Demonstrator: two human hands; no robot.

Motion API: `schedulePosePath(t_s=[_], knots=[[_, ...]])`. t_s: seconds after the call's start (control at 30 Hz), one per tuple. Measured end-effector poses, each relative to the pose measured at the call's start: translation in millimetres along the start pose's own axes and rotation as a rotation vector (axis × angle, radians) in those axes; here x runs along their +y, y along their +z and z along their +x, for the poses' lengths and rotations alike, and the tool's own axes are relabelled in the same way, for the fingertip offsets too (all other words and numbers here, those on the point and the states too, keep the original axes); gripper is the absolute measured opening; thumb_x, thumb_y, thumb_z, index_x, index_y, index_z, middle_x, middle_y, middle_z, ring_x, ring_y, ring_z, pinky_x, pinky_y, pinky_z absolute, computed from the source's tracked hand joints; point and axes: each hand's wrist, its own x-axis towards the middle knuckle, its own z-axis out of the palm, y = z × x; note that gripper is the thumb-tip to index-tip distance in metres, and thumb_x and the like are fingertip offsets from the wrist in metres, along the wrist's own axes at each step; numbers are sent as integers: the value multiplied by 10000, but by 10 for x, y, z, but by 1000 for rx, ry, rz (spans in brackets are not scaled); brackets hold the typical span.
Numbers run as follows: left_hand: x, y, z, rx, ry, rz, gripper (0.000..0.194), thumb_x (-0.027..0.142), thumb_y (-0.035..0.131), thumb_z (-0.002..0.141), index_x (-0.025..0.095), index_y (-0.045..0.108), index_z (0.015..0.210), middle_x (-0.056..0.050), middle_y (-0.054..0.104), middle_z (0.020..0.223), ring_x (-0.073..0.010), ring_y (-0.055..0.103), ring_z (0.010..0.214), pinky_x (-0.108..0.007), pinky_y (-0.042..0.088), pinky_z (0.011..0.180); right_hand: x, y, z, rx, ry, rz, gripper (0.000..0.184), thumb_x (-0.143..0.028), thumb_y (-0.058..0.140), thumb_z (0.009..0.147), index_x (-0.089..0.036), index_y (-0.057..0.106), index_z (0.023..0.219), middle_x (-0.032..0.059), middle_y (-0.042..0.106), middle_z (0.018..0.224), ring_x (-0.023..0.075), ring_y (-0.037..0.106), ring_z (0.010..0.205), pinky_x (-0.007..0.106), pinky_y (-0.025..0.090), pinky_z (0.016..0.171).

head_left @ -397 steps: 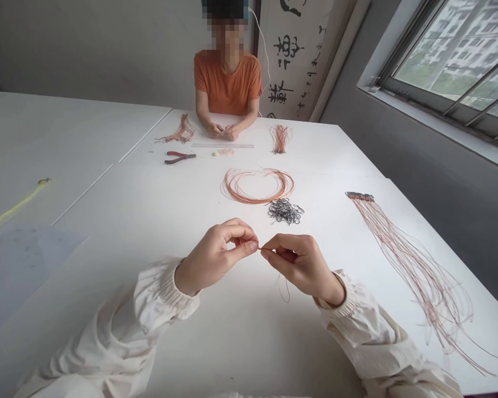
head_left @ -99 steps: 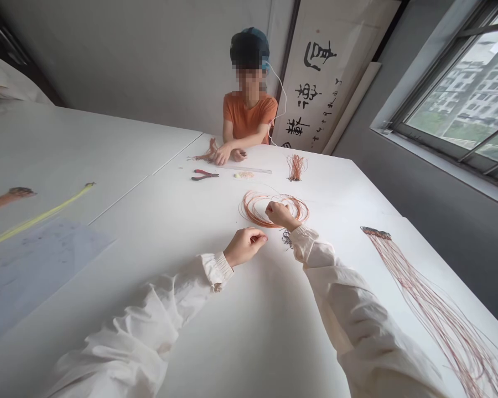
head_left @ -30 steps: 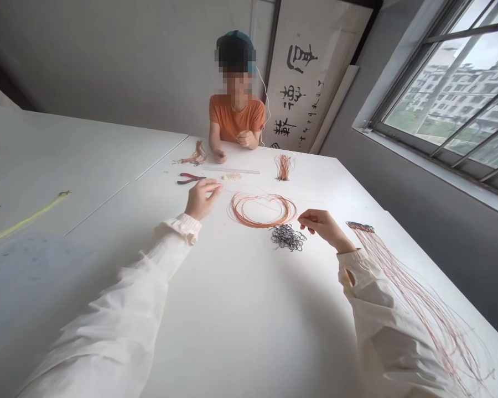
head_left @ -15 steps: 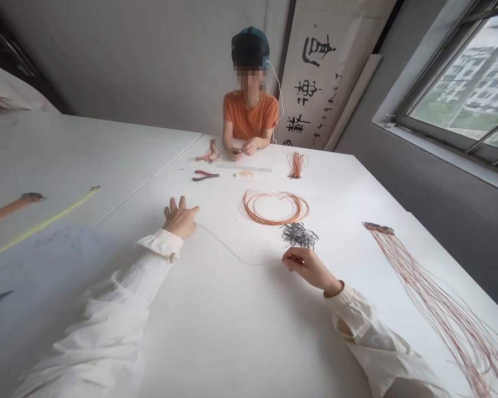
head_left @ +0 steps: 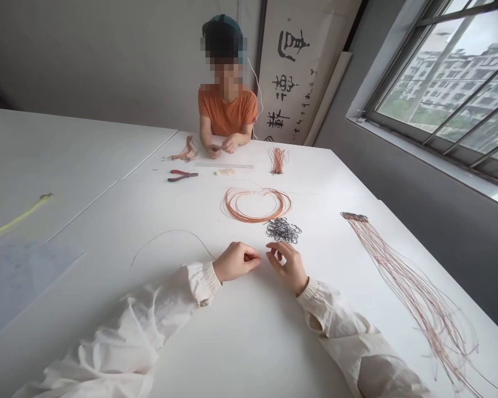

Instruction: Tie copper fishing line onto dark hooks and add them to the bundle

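Left hand (head_left: 235, 263) pinches, apparently, a thin strand (head_left: 178, 230); right hand (head_left: 289, 267), fingertips parted, sits beside the dark metal pile (head_left: 283, 230), inside the table's (head_left: 232, 342) right edge.

Table (head_left: 232, 345), white. Coil (head_left: 255, 220); hooks (head_left: 283, 230) just in front of the coil; behind it, ruler (head_left: 224, 165), pliers (head_left: 183, 175), two short bundles (head_left: 278, 160); right of it, long bundle (head_left: 398, 273); well left, sheet (head_left: 25, 282), yellow strands (head_left: 19, 218).
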Motion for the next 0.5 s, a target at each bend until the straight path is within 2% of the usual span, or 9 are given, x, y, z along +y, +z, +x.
schedulePosePath(t_s=[0.07, 0.17, 0.27, 0.33, 0.4, 0.5], knots=[[-84, 18, 20, 26, -3, -27, 248, 287, 565, 859, 170, 727, 711, -20, 691, 622, -144, 644, 547, -216, 504, 540, 110, -48, 32, 36, 2, -96, 228, -248, 525, 921, -191, 659, 1096, 85, 641, 874, 227, 574, 813, 371, 421, 805], [-206, 79, 40, 95, -1, -40, 270, 308, 541, 887, 156, 730, 768, -47, 706, 704, -144, 662, 574, -228, 536, 567, 191, -78, 46, 28, -25, -194, 206, -229, 521, 923, -214, 699, 1026, 93, 637, 904, 245, 563, 885, 385, 381, 837], [-313, 148, 49, 157, 24, -18, 235, 304, 563, 881, 150, 738, 851, -75, 723, 808, -158, 687, 662, -243, 563, 623, 202, -63, 30, 11, -56, -239, 169, -218, 533, 924, -212, 699, 956, 72, 645, 897, 224, 569, 888, 365, 367, 853], [-360, 177, 44, 179, 49, 19, 217, 276, 560, 886, 146, 730, 924, -85, 724, 864, -162, 695, 724, -246, 570, 668, 201, -46, 26, 14, -59, -263, 181, -210, 533, 930, -201, 680, 1035, 66, 644, 889, 215, 574, 875, 356, 363, 849], [-377, 191, 29, 184, 78, 81, 225, 233, 520, 912, 144, 710, 994, -84, 713, 900, -153, 687, 754, -245, 566, 700, 204, -27, 32, 10, -69, -283, 213, -207, 529, 942, -204, 662, 1108, 62, 639, 889, 206, 574, 858, 347, 360, 839], [-351, 205, -10, 158, 128, 229, 248, 163, 457, 937, 159, 689, 1024, -71, 671, 897, -152, 649, 784, -265, 541, 750, 206, 2, 45, 0, -100, -306, 177, -223, 515, 966, -216, 683, 1021, 50, 625, 871, 191, 564, 833, 335, 350, 825]])
